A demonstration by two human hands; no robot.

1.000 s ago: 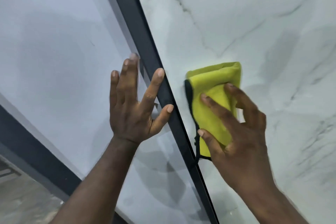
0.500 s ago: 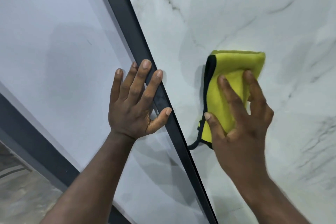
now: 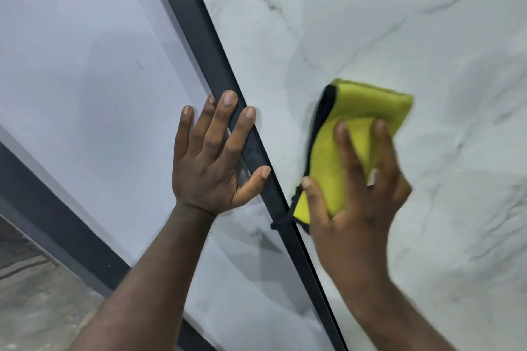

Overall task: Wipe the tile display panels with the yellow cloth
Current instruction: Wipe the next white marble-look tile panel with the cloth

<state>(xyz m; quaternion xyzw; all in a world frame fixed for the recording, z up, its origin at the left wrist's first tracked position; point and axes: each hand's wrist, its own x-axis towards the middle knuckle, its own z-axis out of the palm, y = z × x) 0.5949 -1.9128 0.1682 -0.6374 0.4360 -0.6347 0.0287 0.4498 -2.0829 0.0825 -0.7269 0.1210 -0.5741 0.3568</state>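
Marble-veined tile panel (image 3: 399,23) fills my view: right hand (image 3: 362,205), fingers straight, presses the yellow cloth (image 3: 370,105) against it; left hand (image 3: 208,168), fingers spread, rests across the dark frame bar (image 3: 198,25).

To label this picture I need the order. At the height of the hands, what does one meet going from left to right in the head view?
Plain grey panel → left hand → dark frame bar → yellow cloth, with the right hand pressing on it → veined marble panel.
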